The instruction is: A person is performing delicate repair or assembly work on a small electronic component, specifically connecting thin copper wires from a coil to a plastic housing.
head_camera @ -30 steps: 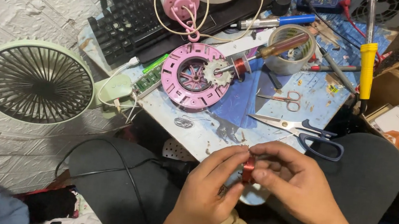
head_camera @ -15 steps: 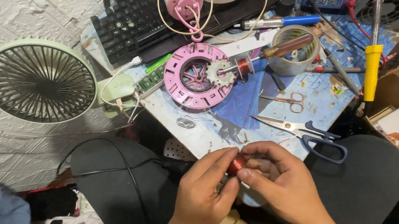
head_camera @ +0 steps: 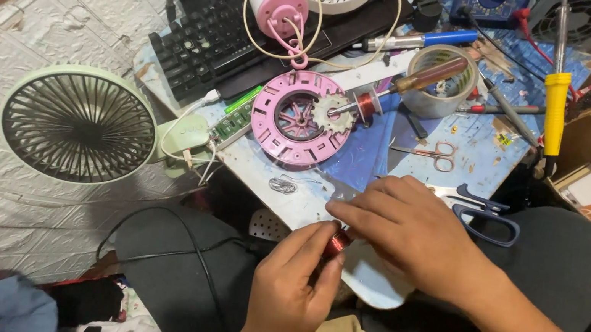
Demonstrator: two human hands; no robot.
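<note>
Both hands gripped a small red coil [head_camera: 337, 240] at the near table edge [head_camera: 378, 293]: left hand [head_camera: 289, 296] pinching from below, right hand [head_camera: 409, 232] closed over it. The pink fan housing [head_camera: 273, 109] lay open, toothed core [head_camera: 331, 113] inside, apparently unassembled. Scissors [head_camera: 485, 216] lay beside.
</note>
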